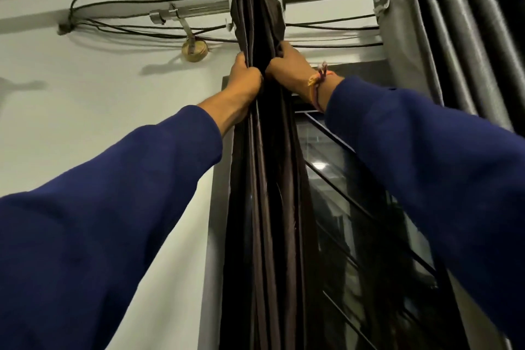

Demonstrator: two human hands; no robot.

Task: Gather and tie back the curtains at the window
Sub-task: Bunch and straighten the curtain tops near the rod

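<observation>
hands, left (245,74) and right (287,64), clutch bunched dark curtain (264,179) high up

Both your arms in dark blue sleeves reach up and forward. Your left hand (245,74) and right hand (287,65) sit side by side, nearly touching, fingers curled in a tight grip. A braided thread band wraps your right wrist (319,85).
</observation>
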